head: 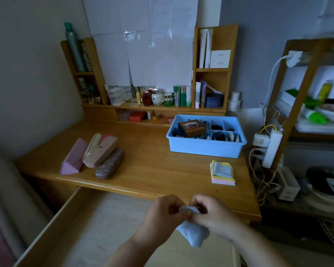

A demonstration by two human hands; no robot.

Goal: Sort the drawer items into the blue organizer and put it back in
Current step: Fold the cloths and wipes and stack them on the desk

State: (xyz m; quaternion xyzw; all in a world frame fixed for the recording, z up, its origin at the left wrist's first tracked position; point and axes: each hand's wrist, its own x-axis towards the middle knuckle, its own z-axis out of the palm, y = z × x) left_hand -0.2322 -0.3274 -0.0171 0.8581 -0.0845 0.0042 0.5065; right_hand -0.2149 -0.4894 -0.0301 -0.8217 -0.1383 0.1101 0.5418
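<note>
My left hand [163, 212] and my right hand [210, 214] meet over the open drawer [96, 224], both pinching a small light-blue cloth [193, 233] that hangs below them. The blue organizer [204, 146] stands on the desk at the back right, holding a brown box [191, 128] and small dark items in its compartments. A stack of folded cloths [222, 172], blue on top of yellow and pink, lies in front of it. Three glasses cases [96, 153] lie on the desk's left side.
The wooden desk [152, 164] carries a back shelf with cosmetic bottles and jars [168, 98]. A power strip [271, 149] with cables hangs at the right beside a cluttered wooden rack [301, 97]. The drawer's pale lined bottom shows bare.
</note>
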